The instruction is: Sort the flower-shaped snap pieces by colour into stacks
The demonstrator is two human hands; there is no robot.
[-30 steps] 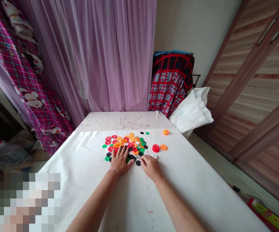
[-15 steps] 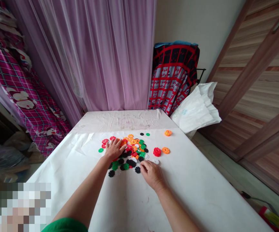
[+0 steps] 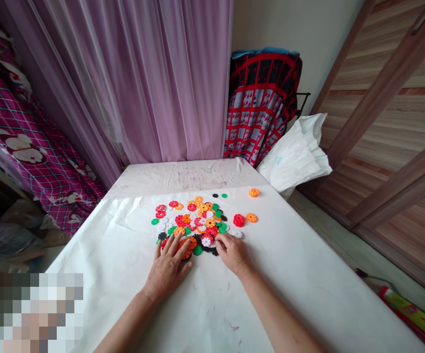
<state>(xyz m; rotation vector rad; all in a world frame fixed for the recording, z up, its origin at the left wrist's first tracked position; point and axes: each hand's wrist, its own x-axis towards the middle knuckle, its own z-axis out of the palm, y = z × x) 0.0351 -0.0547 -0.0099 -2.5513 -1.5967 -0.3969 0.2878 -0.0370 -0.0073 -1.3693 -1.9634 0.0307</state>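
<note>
Spilling looks like main risk: notched plastic discs (image 3: 210, 223) lie loose, overlapping in pile on white tablecloth (image 3: 205, 314); broad drag by left hand (image 3: 168, 269) could scatter edge pieces. Right hand (image 3: 235, 253) sits near red disc stack (image 3: 238, 220); outward elbow-led swing could knock it into orange disc (image 3: 251, 217). Pose: hands apart. Left palm-down, fingers spread over near-left pile edge. Right fingers bunched at near-right edge; can't tell if pinching disc.
</note>
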